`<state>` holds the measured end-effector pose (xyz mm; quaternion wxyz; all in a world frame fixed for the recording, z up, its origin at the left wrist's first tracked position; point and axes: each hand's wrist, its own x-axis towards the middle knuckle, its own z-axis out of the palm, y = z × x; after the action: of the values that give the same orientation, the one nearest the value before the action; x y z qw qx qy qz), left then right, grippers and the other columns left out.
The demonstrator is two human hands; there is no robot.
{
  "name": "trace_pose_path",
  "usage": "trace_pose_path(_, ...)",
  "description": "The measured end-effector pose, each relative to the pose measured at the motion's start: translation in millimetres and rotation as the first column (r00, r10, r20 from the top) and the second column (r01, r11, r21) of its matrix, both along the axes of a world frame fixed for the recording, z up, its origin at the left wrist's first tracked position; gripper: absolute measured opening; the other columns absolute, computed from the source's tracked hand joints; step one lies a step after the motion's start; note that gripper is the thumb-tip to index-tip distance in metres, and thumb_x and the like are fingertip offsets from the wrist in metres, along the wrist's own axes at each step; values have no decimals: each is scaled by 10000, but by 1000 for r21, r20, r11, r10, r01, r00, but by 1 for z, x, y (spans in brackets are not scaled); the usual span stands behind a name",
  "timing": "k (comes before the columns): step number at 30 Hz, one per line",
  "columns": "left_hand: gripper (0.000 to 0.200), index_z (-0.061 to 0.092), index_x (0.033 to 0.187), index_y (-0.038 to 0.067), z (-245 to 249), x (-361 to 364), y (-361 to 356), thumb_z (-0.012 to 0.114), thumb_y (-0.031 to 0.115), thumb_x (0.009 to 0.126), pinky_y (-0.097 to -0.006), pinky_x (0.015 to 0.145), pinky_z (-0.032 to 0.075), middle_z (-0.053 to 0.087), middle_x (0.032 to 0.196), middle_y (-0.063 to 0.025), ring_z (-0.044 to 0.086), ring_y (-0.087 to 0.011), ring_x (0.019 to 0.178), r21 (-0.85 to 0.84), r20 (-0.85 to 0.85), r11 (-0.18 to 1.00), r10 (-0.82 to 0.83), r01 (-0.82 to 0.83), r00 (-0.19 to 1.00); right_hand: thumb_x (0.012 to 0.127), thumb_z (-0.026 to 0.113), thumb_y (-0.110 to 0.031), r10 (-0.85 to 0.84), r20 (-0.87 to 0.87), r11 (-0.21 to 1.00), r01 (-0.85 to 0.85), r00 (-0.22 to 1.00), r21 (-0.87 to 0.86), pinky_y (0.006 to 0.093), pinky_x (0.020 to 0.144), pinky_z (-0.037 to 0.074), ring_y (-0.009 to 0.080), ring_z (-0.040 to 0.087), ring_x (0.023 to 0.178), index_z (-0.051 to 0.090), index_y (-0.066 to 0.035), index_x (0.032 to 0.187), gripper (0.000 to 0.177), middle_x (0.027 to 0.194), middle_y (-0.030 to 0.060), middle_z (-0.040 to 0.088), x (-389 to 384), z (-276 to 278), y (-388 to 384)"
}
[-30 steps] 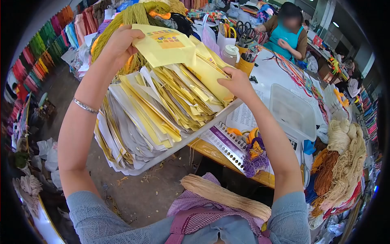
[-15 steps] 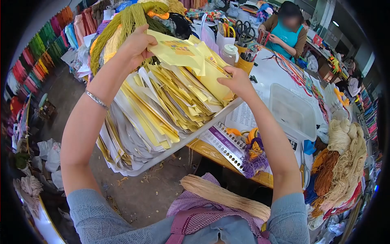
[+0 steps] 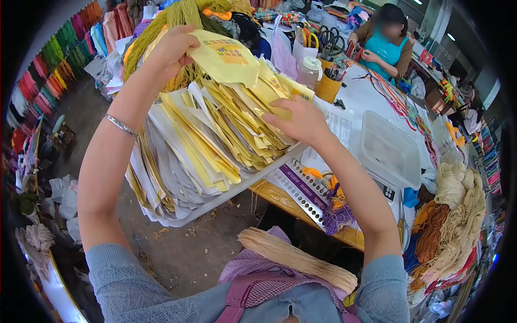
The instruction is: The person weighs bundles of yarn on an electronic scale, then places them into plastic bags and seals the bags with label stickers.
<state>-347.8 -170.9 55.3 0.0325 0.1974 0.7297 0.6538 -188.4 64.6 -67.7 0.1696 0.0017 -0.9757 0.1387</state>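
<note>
A yellow printed paper sheet or envelope (image 3: pixel 229 60) is pinched by its upper left corner in my left hand (image 3: pixel 176 49), and it leans over the back of a packed row of papers. These yellow and white papers (image 3: pixel 183 148) stand on edge in a whitish plastic tray (image 3: pixel 218 202). My right hand (image 3: pixel 299 119) lies over the right end of the row with its fingers stretched out, touching the yellow papers there. Whether its fingertips grip any sheet is hard to see; it looks open.
Olive yarn (image 3: pixel 161 32) hangs behind the tray. On the table are a lidded jar (image 3: pixel 309 72), scissors (image 3: pixel 330 42), a clear plastic bin (image 3: pixel 389 148) and a punched sample card (image 3: pixel 301 191). A beige skein (image 3: pixel 296 259) lies across my lap. A person (image 3: pixel 381 43) sits opposite.
My right hand has shifted left and forward over the papers, its fingers opening out. My left hand has moved slightly left and up with the yellow sheet, which now tilts more.
</note>
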Motion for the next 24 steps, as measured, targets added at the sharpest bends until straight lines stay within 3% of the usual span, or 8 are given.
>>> trace_pose_path(5,629,348,1417,-38,-1,0,0,542,-1,820,-273,702,538,587,1064,-101,620,-147,855,19,22,999,-38,37,999,743,679,-430,-57,114,997,61,992,-37,431,840,491,315,608,1005,711,-186,1028,376,1057,141,576,-10,3,10)
trace_pose_path(10,619,364,1408,-35,-2,-4,-4,548,5,819,-263,677,533,590,1038,-90,619,-129,827,3,23,998,-57,57,998,757,670,-355,15,-55,984,-24,998,-175,414,822,499,321,622,974,729,-147,967,301,1010,178,646,-17,-6,37)
trace_pose_path(13,610,377,1400,-33,-6,-8,-9,551,10,818,-257,656,528,589,1033,-83,619,-122,809,-9,49,999,-38,39,998,771,659,-324,-20,-70,973,3,997,-232,404,789,508,321,637,907,722,-109,936,278,982,174,670,-24,-14,43)
trace_pose_path(24,628,346,1410,-26,-5,-20,-16,550,7,817,-265,655,543,586,1074,-107,641,-152,849,-56,83,998,-4,8,997,788,645,-257,6,-228,959,-70,974,-274,374,723,517,311,650,782,707,-63,897,231,866,147,680,-27,-20,52)
